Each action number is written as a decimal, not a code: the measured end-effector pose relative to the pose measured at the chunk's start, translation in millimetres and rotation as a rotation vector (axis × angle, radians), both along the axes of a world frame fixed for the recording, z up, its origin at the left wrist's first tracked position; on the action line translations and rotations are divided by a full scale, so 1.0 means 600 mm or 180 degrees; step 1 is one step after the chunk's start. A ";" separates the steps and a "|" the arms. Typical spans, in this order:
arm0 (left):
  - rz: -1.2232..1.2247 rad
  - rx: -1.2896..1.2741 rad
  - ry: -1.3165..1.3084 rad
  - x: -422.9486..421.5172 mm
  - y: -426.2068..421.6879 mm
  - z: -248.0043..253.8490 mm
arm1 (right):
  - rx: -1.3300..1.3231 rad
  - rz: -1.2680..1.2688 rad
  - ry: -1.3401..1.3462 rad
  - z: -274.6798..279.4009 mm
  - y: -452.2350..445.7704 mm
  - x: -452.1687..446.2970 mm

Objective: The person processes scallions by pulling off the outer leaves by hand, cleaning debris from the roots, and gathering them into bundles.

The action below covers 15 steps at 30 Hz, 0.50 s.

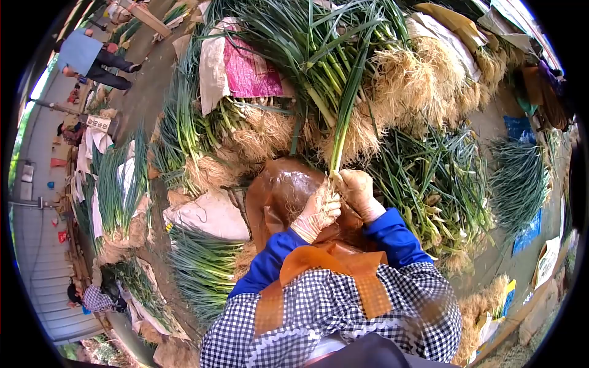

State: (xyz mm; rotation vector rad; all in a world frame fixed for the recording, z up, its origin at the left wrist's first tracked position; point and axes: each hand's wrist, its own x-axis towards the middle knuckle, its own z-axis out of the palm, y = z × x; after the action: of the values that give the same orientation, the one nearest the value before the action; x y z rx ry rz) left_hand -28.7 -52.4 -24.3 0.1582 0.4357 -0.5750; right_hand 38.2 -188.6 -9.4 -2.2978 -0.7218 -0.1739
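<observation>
A green onion [341,144] with long green leaves points away from me, its pale lower end between my two hands above my lap. My right hand [357,191] is closed around that lower end. My left hand [320,211] is closed just beside it, fingers pressed together at the root end. Both hands seem to wear thin, dirt-marked gloves. Beneath them a brown waterproof apron [279,190] covers my knees, with bits of root on it. The exact grip of the fingertips is hidden.
Ahead lies a big heap of green onions [307,37] with tangled roots [423,80]. Loose leaves and stalks [429,190] pile up at my right. A bundle of green onions [202,264] lies at my left, near a pale sack [211,216]. Other people [92,58] are further left.
</observation>
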 end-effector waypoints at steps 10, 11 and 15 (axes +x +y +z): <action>-0.0122 0.0926 -0.0581 0.007 0.019 0.059 | -0.3072 0.0405 0.1435 -0.019 -0.221 -0.022; -0.0367 0.1181 -0.0691 0.017 0.018 0.064 | -0.1908 0.0109 0.1025 -0.014 -0.219 -0.022; -0.0199 0.1369 -0.1033 0.029 0.055 0.174 | -0.0365 0.0206 0.0500 0.047 -0.128 0.038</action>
State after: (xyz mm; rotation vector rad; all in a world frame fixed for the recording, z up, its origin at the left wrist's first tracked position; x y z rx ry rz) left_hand -11.5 -19.7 80.3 0.6690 0.2331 -0.4992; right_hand 60.7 -265.4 19.0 -2.3612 -0.7405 0.0792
